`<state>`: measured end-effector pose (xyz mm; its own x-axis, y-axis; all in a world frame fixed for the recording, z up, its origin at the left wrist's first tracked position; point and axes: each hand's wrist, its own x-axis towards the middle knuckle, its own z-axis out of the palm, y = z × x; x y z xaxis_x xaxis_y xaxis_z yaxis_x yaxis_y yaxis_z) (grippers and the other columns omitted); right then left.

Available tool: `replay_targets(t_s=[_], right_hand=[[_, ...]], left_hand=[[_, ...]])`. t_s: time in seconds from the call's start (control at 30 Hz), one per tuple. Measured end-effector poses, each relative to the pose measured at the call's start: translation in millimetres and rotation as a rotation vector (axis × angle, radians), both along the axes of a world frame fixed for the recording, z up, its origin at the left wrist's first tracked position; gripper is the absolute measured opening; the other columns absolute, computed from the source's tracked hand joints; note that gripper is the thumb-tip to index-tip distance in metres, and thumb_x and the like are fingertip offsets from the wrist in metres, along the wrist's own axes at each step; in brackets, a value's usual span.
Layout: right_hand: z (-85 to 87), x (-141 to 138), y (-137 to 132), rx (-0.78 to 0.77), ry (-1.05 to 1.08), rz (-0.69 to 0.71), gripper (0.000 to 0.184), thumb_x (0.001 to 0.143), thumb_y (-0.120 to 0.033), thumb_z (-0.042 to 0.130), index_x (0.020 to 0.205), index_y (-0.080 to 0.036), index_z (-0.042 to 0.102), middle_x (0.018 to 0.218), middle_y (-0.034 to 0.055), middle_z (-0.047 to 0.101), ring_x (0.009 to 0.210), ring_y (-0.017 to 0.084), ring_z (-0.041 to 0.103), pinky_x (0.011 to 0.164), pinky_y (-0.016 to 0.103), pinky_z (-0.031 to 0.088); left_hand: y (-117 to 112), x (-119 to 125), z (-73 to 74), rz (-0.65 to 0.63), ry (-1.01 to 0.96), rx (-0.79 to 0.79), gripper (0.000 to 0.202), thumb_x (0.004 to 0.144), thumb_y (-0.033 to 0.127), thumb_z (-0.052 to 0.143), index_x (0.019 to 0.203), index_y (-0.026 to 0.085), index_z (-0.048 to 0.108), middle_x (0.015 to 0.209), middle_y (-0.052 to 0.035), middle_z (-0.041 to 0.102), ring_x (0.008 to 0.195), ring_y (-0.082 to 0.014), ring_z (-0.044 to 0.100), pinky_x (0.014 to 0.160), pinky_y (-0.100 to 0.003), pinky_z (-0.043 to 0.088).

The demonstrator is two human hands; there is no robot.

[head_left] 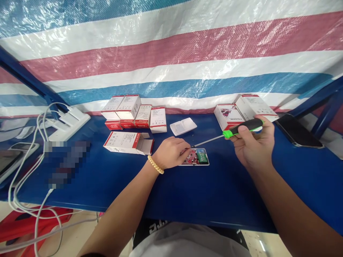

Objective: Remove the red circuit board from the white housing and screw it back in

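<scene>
My right hand [253, 146] grips the black and green handle of a screwdriver [241, 129], its thin metal shaft slanting down to the left. The shaft's tip meets the upper edge of an opened small device [202, 156] with a white case, a red circuit board and a green battery-like block. Over the left part of the board my left hand [173, 151] has its fingers bent together close to the screwdriver tip. Whatever those fingers pinch is hidden. Behind the device lies a loose white plastic cover [183, 126].
Several red and white boxes [130, 107] stand at the back left, and an opened box [122, 142] lies before them. More boxes [253, 106] and a black phone [298, 130] are at the right. A white power strip [69, 125] with cables stands left on the blue table [214, 200].
</scene>
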<state>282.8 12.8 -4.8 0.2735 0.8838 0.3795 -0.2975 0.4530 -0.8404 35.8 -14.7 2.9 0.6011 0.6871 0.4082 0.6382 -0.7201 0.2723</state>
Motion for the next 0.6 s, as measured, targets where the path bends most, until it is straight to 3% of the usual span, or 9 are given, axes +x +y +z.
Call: replay_targets(t_s=[0.23,0.4,0.6], right_hand=[[5.3,-5.2,-8.9,0.032,-0.089,-0.06,0.054,0.07,-0.022,0.08,0.112,-0.038,0.051,0.084,-0.0043,0.066,0.074,0.021,0.068,0.056,0.036,0.061],[11.3,-6.6,0.8,0.118,-0.133,-0.133,0.057,0.067,-0.023,0.082,0.115,-0.036,0.053,0.09,-0.0023,0.066,0.062,0.016,0.065,0.049,0.029,0.058],[40.9,-11.5,14.0,0.318,-0.392,-0.117,0.058,0.065,-0.024,0.081,0.116,-0.03,0.055,0.091,-0.0002,0.065,0.063,0.012,0.064,0.052,0.024,0.057]], left_hand=[[0.1,0.1,-0.7,-0.008,0.076,-0.02,0.019,0.09,0.024,0.045,0.084,0.017,0.063,0.082,-0.0026,0.069,0.075,-0.0163,0.063,0.071,-0.031,0.043],[-0.4,-1.8,3.0,0.035,-0.028,-0.076,0.017,0.085,0.027,0.052,0.094,0.017,0.063,0.093,-0.004,0.07,0.085,-0.0182,0.064,0.079,-0.033,0.045],[1.2,-12.8,8.3,0.069,0.028,-0.224,0.071,0.066,0.055,0.071,0.124,0.016,0.054,0.125,-0.0109,0.06,0.112,-0.0284,0.056,0.097,-0.042,0.041]])
